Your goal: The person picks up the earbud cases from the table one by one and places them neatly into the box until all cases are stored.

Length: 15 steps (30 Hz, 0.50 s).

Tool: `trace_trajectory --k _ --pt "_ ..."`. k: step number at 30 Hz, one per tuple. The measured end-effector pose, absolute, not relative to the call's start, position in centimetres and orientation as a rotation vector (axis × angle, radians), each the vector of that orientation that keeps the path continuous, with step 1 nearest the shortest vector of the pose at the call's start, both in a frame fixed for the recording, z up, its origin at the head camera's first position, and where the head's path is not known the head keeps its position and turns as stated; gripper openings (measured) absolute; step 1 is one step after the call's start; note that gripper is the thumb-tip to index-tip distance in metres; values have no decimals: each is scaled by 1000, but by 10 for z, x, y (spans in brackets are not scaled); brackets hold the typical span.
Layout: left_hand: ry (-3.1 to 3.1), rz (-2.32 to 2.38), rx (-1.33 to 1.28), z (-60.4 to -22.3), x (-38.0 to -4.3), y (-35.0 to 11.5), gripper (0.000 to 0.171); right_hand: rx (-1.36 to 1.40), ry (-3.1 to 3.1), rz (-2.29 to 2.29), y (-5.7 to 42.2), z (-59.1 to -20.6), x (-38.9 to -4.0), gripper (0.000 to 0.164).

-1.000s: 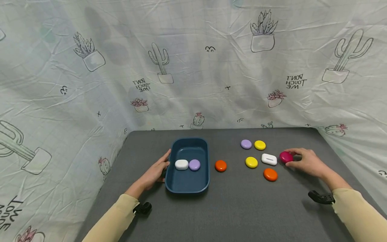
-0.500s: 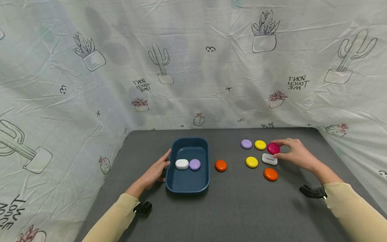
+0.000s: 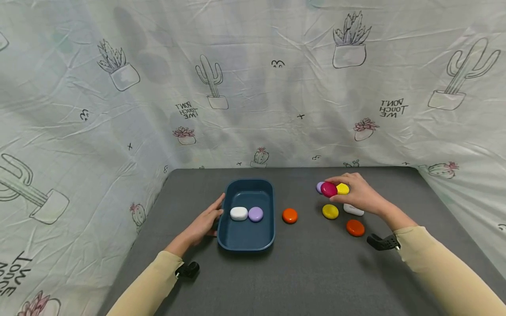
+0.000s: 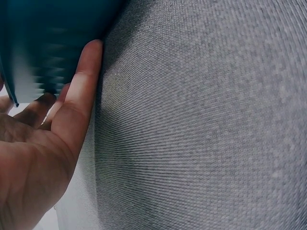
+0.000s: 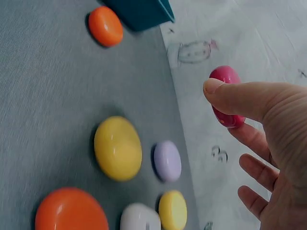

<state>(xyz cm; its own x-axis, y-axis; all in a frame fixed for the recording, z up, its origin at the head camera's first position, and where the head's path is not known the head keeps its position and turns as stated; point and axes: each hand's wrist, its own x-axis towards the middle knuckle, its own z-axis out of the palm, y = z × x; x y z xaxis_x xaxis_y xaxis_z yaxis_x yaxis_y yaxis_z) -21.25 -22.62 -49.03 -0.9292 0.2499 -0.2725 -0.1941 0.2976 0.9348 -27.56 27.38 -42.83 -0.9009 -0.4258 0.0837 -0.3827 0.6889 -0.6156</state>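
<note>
My right hand (image 3: 361,194) pinches a glossy crimson rounded disc (image 3: 328,189) between thumb and fingers, held above the table at the back right. In the right wrist view the crimson disc (image 5: 226,73) is off the surface, with the other fingers spread apart from it. My left hand (image 3: 202,224) rests against the left side of a dark blue rectangular tray (image 3: 246,242), and its fingers lie fairly straight along the wall in the left wrist view. Inside the tray sit a white rounded piece (image 3: 239,213) and a lilac disc (image 3: 255,214), side by side.
An orange disc (image 3: 290,216) lies right of the tray. Below the right hand are a yellow disc (image 3: 330,211), a white oblong piece (image 3: 353,210) and another orange disc (image 3: 355,228). A second yellow disc (image 3: 342,189) and a lilac one (image 3: 319,187) are partly hidden. Patterned cloth hangs behind.
My right hand has lifted the crimson disc from the table's right side and carried it left, over the other pieces. The left hand and tray have stayed put.
</note>
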Motion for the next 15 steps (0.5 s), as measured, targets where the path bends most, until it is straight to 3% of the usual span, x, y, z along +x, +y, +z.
trace_trajectory --k 15 --pt "2185 1669 84 -489 -212 -228 58 -834 2788 -1030 214 -423 -289 53"
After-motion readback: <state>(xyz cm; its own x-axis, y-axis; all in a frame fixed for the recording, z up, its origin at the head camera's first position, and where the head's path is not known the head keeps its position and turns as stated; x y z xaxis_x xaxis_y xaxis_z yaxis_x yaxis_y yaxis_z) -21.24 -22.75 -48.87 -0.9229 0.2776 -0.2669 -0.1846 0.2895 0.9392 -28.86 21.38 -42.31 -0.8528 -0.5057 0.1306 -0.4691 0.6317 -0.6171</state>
